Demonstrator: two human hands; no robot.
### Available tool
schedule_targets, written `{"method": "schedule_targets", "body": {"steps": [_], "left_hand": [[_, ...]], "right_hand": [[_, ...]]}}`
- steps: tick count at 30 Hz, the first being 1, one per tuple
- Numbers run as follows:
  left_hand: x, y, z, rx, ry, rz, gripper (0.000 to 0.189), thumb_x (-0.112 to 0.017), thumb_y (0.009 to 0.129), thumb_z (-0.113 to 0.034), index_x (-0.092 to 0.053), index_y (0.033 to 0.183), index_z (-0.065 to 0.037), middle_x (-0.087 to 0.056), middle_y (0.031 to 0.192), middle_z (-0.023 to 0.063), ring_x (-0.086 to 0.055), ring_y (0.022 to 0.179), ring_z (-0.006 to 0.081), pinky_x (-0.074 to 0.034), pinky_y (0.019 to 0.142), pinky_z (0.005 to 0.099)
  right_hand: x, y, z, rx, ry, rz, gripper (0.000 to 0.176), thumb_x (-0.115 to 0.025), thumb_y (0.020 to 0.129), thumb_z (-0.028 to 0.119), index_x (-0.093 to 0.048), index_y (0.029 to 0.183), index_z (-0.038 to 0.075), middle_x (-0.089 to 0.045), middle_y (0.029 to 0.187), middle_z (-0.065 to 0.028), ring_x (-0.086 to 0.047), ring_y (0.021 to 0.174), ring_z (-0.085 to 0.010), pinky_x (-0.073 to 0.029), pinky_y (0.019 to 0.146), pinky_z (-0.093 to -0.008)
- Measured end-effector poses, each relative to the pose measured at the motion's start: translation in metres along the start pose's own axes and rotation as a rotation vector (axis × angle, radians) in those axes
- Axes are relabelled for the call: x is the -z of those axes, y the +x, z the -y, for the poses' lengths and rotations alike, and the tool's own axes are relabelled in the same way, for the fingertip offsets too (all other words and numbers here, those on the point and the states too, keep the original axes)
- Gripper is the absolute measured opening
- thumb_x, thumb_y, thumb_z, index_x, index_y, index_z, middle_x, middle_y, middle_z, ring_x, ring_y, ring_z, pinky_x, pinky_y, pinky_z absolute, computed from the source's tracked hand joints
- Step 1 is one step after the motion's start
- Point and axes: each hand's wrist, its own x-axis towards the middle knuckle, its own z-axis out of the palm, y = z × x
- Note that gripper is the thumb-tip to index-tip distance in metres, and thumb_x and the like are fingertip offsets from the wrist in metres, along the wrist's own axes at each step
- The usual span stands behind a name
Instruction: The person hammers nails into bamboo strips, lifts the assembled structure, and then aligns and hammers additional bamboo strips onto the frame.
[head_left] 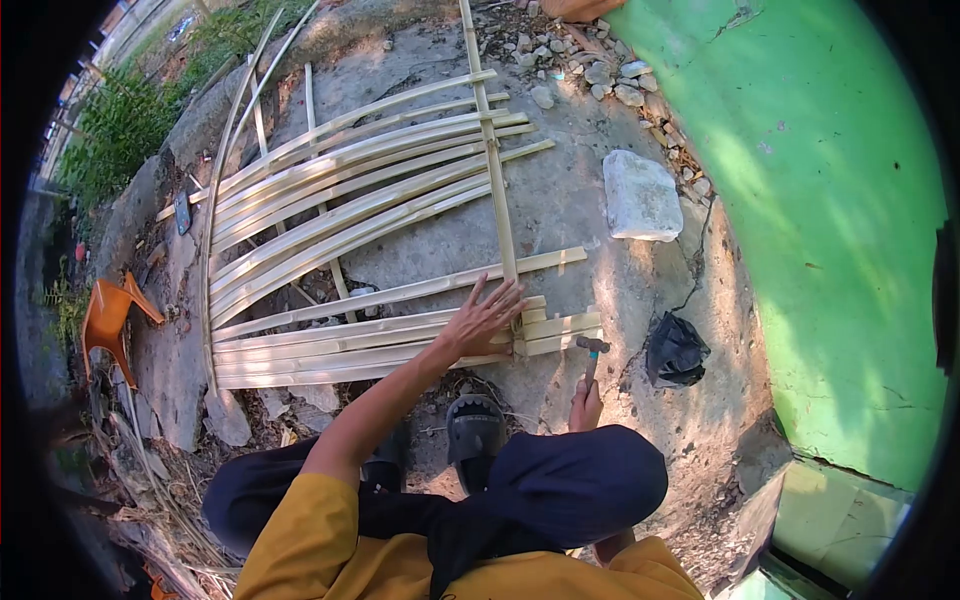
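While the left hand [487, 318] lies flat, fingers spread, over slats [300, 362] and crosspiece [500, 200], the right hand [585, 405] grips the hammer [592, 362] beside it. Probably best: press slats snug, fingers clear of hammer. Slats long, pale, bamboo-like; rough concrete [565, 215] beyond left hand.

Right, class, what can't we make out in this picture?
All in the head view:
What lies directly under the bare left hand: the hand covers it.
Right wrist, below the bare right hand holding the dark-headed hammer: the dark-trousered knee hides it.
Far end of the long pale bamboo crosspiece: cut off by the top edge.
Markings on the small, dark, phone-like object: too small.
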Motion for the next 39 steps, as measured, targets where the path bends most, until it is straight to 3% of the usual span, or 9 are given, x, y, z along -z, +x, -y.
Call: {"method": "schedule_targets", "body": {"steps": [5,8,11,15,24,29,34,36,39], "left_hand": [[-0.006,-0.014,-0.008,0.015,-0.029,-0.046,0.086,-0.056,0.097,-0.063,-0.029,0.164,-0.018,-0.025,0.171,0.0054,-0.015,0.16,0.0267,-0.002,0.13,0.0587],[-0.014,-0.018,-0.007,0.017,-0.041,-0.071,0.086,-0.056,0.096,-0.064,-0.028,0.164,-0.018,-0.026,0.171,0.0049,-0.015,0.16,0.0268,-0.003,0.13,0.0581],[-0.007,-0.021,-0.012,0.028,-0.025,-0.098,0.088,-0.058,0.096,-0.063,-0.028,0.164,-0.017,-0.027,0.17,0.0044,-0.016,0.16,0.0268,-0.003,0.13,0.0581],[-0.016,-0.023,-0.014,0.047,-0.025,-0.112,0.09,-0.062,0.093,-0.06,-0.029,0.163,-0.014,-0.029,0.169,0.0068,-0.02,0.159,0.0278,-0.006,0.129,0.0583],[-0.012,-0.012,-0.018,0.069,-0.075,-0.005,0.079,-0.062,0.094,-0.047,-0.038,0.158,-0.01,-0.037,0.165,0.0133,-0.027,0.156,0.0295,-0.009,0.128,0.0592],[-0.03,-0.007,-0.014,0.083,-0.043,-0.016,0.071,-0.064,0.093,-0.042,-0.045,0.152,-0.009,-0.042,0.161,0.0134,-0.033,0.153,0.0314,-0.015,0.128,0.0575],[-0.023,0.002,-0.013,0.131,-0.107,0.066,0.07,-0.067,0.092,-0.037,-0.044,0.152,-0.009,-0.043,0.161,0.0133,-0.034,0.153,0.0315,-0.019,0.127,0.0561],[-0.021,0.0,-0.01,0.106,-0.11,0.06,0.069,-0.068,0.092,-0.036,-0.045,0.151,-0.008,-0.043,0.161,0.0133,-0.034,0.153,0.0304,-0.02,0.127,0.0568],[-0.02,-0.015,-0.007,0.154,-0.229,0.02,0.082,-0.073,0.087,-0.04,-0.039,0.155,-0.009,-0.04,0.162,0.0126,-0.031,0.155,0.0291,-0.015,0.128,0.0573]], "right_hand": [[0.003,-0.014,0.023,-0.025,0.004,-0.04,0.031,-0.048,0.11,0.034,-0.051,0.098,0.006,-0.05,0.065,-0.0114,-0.05,0.055,-0.0244,-0.038,0.054,-0.0417],[0.001,-0.018,0.02,-0.075,-0.019,-0.062,0.031,-0.048,0.109,0.036,-0.054,0.1,0.006,-0.053,0.068,-0.0116,-0.054,0.06,-0.0267,-0.04,0.058,-0.0426],[0.0,-0.02,0.001,-0.038,-0.083,-0.148,0.032,-0.048,0.109,0.039,-0.055,0.108,0.008,-0.06,0.071,-0.0189,-0.062,0.062,-0.0398,-0.044,0.058,-0.05],[0.016,-0.034,0.011,-0.279,-0.379,-0.091,0.036,-0.047,0.108,0.043,-0.058,0.116,0.009,-0.064,0.074,-0.0178,-0.066,0.068,-0.0402,-0.046,0.061,-0.0499],[0.01,-0.027,0.004,-0.163,-0.078,-0.069,0.039,-0.046,0.108,0.043,-0.06,0.12,0.008,-0.064,0.075,-0.0151,-0.064,0.067,-0.0375,-0.047,0.063,-0.0469],[-0.025,0.009,-0.008,0.048,0.161,-0.006,0.027,-0.054,0.108,0.032,-0.061,0.105,0.007,-0.052,0.069,-0.0004,-0.044,0.053,-0.0084,-0.037,0.049,-0.0291],[-0.035,0.019,0.036,0.042,0.121,0.09,0.031,-0.053,0.107,0.033,-0.061,0.101,0.004,-0.057,0.068,-0.0064,-0.055,0.058,-0.0167,-0.044,0.057,-0.0364],[-0.045,0.024,0.041,0.027,0.282,0.226,0.024,-0.05,0.11,0.032,-0.057,0.112,0.008,-0.048,0.068,0.0034,-0.041,0.049,-0.0049,-0.034,0.044,-0.0237],[-0.052,0.026,0.059,-0.074,0.397,0.335,0.028,-0.047,0.111,0.034,-0.053,0.127,0.011,-0.046,0.069,0.0036,-0.04,0.048,-0.0045,-0.033,0.043,-0.0225]]}}
